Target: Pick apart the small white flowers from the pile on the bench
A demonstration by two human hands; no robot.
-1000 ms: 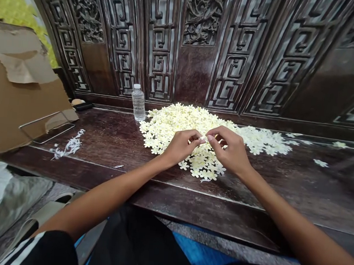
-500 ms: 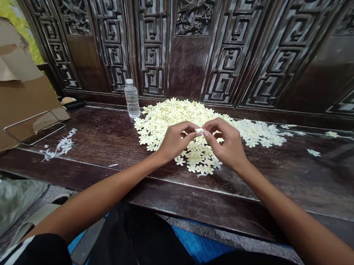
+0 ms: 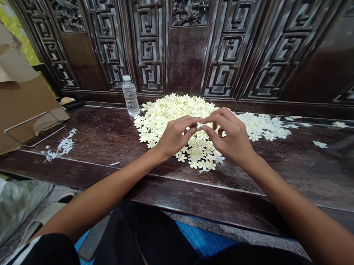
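A small white flower piece (image 3: 199, 125) is pinched between both hands, over a broad heap of pale yellow-white flowers (image 3: 178, 107). My left hand (image 3: 176, 135) closes its thumb and fingers on it from the left. From the right, my right hand (image 3: 229, 133) touches the same piece with thumb and fingertips, closed around it. Much of the piece is hidden by the fingers. Looser white flowers (image 3: 265, 126) spread to the right of the heap on the dark wooden bench (image 3: 104, 131).
A clear bottle (image 3: 131, 97) stands behind, left of the heap. Thin white stems (image 3: 61, 148) lie farther left, near a cardboard box (image 3: 18, 105) and a wire frame (image 3: 34, 128). A carved wooden back (image 3: 188, 60) rises behind. A phone (image 3: 93, 239) lies below.
The view has shifted slightly. My right hand's fingers have risen and changed their hold around the flower piece. My left hand remains pinched at it, with slightly straighter fingers.
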